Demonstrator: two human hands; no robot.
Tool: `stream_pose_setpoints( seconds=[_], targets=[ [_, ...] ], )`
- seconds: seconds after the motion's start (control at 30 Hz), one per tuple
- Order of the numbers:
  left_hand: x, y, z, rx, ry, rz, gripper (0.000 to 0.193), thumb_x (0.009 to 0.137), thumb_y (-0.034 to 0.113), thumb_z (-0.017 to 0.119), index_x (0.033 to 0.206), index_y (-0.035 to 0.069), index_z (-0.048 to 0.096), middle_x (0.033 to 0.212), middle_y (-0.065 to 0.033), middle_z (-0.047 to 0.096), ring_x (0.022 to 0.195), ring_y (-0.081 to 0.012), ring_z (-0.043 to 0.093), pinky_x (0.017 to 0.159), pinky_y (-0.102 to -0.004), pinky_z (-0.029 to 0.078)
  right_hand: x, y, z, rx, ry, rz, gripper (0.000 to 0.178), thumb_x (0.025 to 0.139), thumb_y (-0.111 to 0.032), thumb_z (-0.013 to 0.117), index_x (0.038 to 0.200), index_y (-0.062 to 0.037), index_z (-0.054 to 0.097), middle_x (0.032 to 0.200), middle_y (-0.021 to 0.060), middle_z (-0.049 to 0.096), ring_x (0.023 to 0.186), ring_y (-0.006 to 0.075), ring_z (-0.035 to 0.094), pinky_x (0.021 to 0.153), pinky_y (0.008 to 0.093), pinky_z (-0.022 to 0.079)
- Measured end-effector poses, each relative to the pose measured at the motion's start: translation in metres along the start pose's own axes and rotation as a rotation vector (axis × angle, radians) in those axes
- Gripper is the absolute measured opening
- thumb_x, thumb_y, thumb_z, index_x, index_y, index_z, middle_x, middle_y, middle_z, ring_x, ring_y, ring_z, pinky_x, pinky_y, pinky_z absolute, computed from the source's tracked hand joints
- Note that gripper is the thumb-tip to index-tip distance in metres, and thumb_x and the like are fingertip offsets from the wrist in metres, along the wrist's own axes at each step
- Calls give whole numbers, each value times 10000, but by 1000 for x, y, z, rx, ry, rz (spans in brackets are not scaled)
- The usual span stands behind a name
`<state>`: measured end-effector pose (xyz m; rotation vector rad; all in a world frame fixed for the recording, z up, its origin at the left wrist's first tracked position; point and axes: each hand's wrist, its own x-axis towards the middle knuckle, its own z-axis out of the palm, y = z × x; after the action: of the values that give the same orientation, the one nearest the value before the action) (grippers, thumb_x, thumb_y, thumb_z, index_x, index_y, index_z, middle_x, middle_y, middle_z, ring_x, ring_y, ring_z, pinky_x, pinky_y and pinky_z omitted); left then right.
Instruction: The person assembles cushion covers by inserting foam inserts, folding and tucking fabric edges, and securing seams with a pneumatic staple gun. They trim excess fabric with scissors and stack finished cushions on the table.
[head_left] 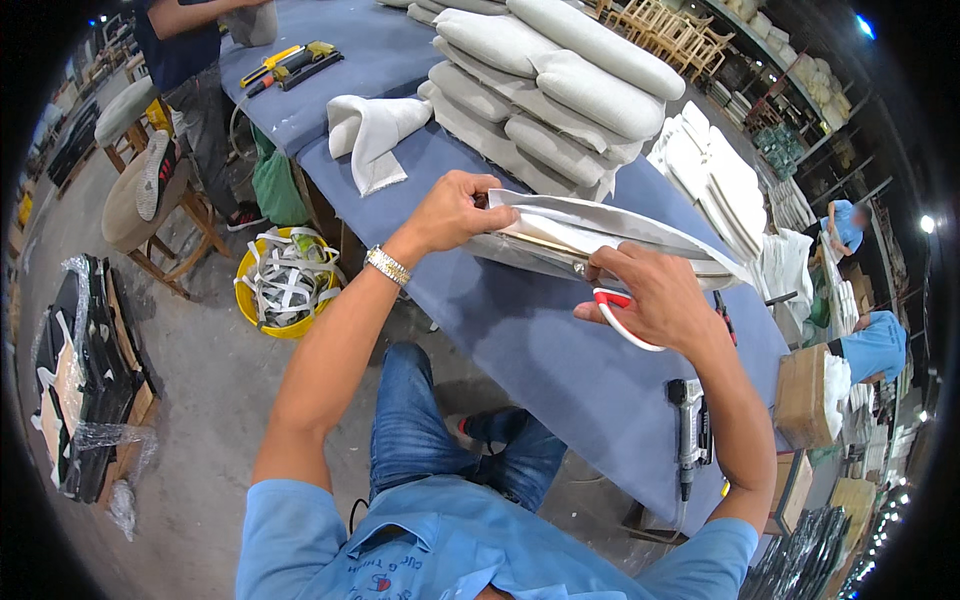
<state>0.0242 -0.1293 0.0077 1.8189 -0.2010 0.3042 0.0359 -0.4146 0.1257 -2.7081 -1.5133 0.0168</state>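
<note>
My left hand (455, 212) is closed on the near left end of a pale fabric-covered cushion panel (640, 232), thumb on top of its edge. The panel stands tilted above the blue-covered table (540, 350), its open fabric edge toward me. In my right hand (648, 292) is a pair of scissors with red and white handles (625, 315), its fingers wrapped round them. The scissors' pivot lies close against the panel's edge; the blades are mostly hidden there. A folded piece of grey fabric (370, 135) lies beyond my left hand.
Stacked grey cushions (540, 90) stand at the table's far side. An air stapler (686, 435) lies on the right. A yellow basket (262, 325) of white straps and a stool (150, 215) are on the floor at left. Another person (185, 50) works at the far left.
</note>
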Motion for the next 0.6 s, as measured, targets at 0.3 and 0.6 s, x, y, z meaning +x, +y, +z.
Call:
stream_pose_setpoints(
  seconds=[0.3,0.6],
  targets=[
    [10,-5,-7,-111,-119,-66,267,829,267,785,769,29,680,698,27,594,641,-60,489,579,-249,380,19,-8,-6,6,-74,55,535,793,-586,777,1058,-130,691,941,119,709,885,344,695,733,468,533],
    [22,-16,-4,-248,-132,-84,291,818,289,802,757,28,689,655,39,532,629,-60,432,560,-267,313,36,2,-9,74,-96,27,514,776,-519,820,1033,-93,689,944,134,710,886,339,684,765,447,518]
  ],
)
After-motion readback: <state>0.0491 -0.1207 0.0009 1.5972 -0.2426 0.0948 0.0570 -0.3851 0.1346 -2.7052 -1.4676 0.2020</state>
